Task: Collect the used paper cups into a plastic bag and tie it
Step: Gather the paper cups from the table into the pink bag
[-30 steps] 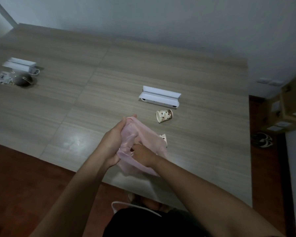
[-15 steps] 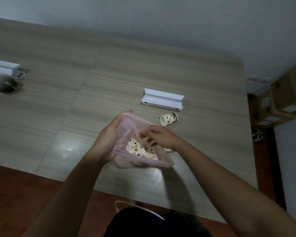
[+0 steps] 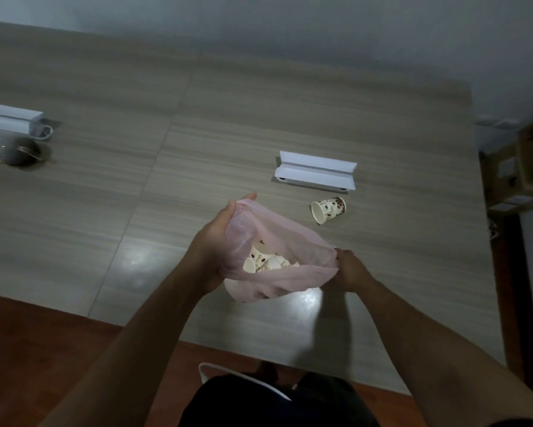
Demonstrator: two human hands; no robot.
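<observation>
Head view: a thin, translucent pink plastic bag (image 3: 285, 231) is held above the pale wood-grain table (image 3: 105, 211), on the near side of the open white rectangular cardboard box (image 3: 316, 175) and slightly to its left. The left hand (image 3: 216, 238) grips the left edge of the bag mouth, with the fingers curled round gathered film and the thumb pointing away from the person. The right hand (image 3: 350, 268) pinches the right edge of the mouth between closed fingers. The mouth is stretched open between the two hands. Inside the bag lie several cream paper cups with brown dot print (image 3: 263, 260), tipped at differing angles; their number cannot be told. The sagging bottom of the bag hangs close to the table; whether it touches cannot be told. One further paper cup of the same print (image 3: 328, 210) lies on its side on the table, just on the near side of the white box, apart from the bag, with its open end towards the bag. Far to the left of the white box, at the table edge of the frame, stand a second white box (image 3: 11, 121) and a dark round object (image 3: 22, 151). To the right of the white box, beyond the table, stands a brown cardboard carton (image 3: 524, 167).
</observation>
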